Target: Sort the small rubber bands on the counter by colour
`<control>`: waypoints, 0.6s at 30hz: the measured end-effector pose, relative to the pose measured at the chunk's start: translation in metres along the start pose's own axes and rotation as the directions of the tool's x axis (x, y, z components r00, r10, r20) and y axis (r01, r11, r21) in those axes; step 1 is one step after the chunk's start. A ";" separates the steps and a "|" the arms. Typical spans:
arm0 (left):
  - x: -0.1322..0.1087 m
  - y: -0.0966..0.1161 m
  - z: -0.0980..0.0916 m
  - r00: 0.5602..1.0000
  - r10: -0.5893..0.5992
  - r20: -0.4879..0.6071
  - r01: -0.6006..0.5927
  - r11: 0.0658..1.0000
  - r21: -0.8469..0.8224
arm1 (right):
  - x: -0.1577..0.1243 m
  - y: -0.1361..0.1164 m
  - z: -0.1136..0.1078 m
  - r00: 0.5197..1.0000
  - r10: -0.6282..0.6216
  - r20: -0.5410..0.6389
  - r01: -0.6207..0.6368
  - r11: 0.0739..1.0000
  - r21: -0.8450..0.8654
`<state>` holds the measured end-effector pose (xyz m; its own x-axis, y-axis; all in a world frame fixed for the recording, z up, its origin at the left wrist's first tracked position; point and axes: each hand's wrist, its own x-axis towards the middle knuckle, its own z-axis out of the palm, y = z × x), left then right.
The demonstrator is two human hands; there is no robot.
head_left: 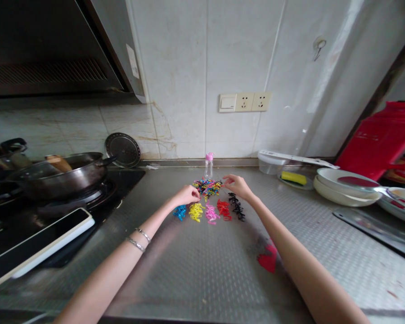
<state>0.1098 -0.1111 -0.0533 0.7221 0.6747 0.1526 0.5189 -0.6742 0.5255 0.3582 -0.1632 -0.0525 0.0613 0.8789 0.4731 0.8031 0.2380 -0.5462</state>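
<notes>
Flanking multicoloured pile (207, 187): left hand (186, 195), right hand (237, 186) | both grips unclear | dish (309, 182): yellow sponge (293, 177)

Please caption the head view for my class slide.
Left hand and right hand flank a multicoloured pile, with blue, yellow, pink, red and black heaps in front.

Soft, cool light around the left hand (188, 195) and right hand (238, 186), with wide-angle stretch at the edges.
Beyond and to the right of the right hand, pale streaks of glare run down the tiled wall (239, 54), and the metal counter (195, 270) has a pale sheen on that side (the light seems to come from there). Up and left of the left hand, the range hood (47, 49) sinks into near-black. Between the hands, the loose coloured pieces (205, 188) look soft, outlines smearing together; far to their right, the red thermos (374, 139) leans, distorted.
</notes>
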 end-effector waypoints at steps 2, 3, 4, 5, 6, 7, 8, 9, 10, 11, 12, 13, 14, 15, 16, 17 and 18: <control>0.000 -0.001 0.001 1.000 -0.013 0.000 0.013 1.000 0.008 | -0.001 0.002 0.001 1.000 0.016 -0.007 -0.016 1.000 -0.006; 0.000 -0.001 0.001 1.000 -0.020 0.003 0.020 1.000 0.015 | -0.002 0.003 0.001 1.000 0.018 -0.008 -0.018 1.000 -0.004; 0.000 -0.002 0.002 1.000 -0.024 0.004 0.024 0.999 0.023 | -0.002 0.003 0.001 1.000 0.016 -0.008 -0.016 1.000 -0.001; 0.000 -0.002 0.002 1.000 -0.026 0.007 0.026 0.999 0.031 | -0.002 0.004 0.001 1.000 0.013 -0.006 -0.013 1.000 0.001; 0.000 -0.002 0.003 1.000 -0.025 0.008 0.025 0.999 0.038 | -0.002 0.004 0.002 1.000 0.011 -0.005 -0.011 1.000 0.002; -0.001 -0.002 0.003 1.000 -0.022 0.009 0.022 0.999 0.042 | -0.001 0.005 0.002 1.000 0.010 -0.004 -0.010 1.000 0.002; -0.001 -0.001 0.003 1.000 -0.021 0.009 0.020 0.999 0.044 | -0.001 0.005 0.002 1.000 0.011 -0.003 -0.011 1.000 0.001; -0.001 0.000 0.003 1.000 -0.021 0.007 0.020 0.999 0.044 | -0.001 0.006 0.002 1.000 0.013 -0.002 -0.013 1.000 0.000; 0.000 0.002 0.004 1.000 -0.021 0.003 0.020 0.999 0.043 | -0.001 0.006 0.002 1.000 0.015 -0.001 -0.015 1.000 -0.001; 0.000 0.004 0.004 1.000 -0.018 -0.004 0.018 0.999 0.038 | -0.001 0.007 0.003 1.000 0.017 0.000 -0.017 1.000 -0.001; 0.002 0.007 0.004 1.000 -0.009 -0.013 0.009 1.000 0.030 | -0.001 0.007 0.003 1.000 0.018 0.000 -0.018 1.000 -0.002; 0.003 0.010 0.005 1.000 0.008 -0.021 -0.008 1.000 0.020 | -0.001 0.007 0.003 1.000 0.018 0.001 -0.018 1.000 -0.003; 0.006 0.014 0.006 0.999 0.033 -0.027 -0.033 0.999 0.010 | -0.001 0.006 0.003 1.000 0.017 0.001 -0.017 1.000 -0.004; 0.008 0.018 0.007 0.998 0.062 -0.030 -0.062 0.998 -0.001 | -0.001 0.006 0.003 1.000 0.013 0.002 -0.013 1.000 -0.005; 0.012 0.022 0.009 0.996 0.091 -0.028 -0.091 0.996 -0.011 | -0.001 0.005 0.003 1.000 0.009 0.003 -0.009 1.000 -0.005; 0.015 0.026 0.011 0.993 0.115 -0.023 -0.116 0.993 -0.022 | -0.002 0.005 0.003 1.000 0.004 0.003 -0.004 1.000 -0.005; 0.019 0.029 0.013 0.991 0.136 -0.015 -0.136 0.990 -0.034 | -0.002 0.004 0.003 1.000 -0.001 0.002 0.001 1.000 -0.007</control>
<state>0.1446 -0.1223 -0.0462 0.7789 0.5813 0.2353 0.3999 -0.7495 0.5275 0.3599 -0.1627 -0.0574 0.0592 0.8793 0.4725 0.8073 0.2363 -0.5408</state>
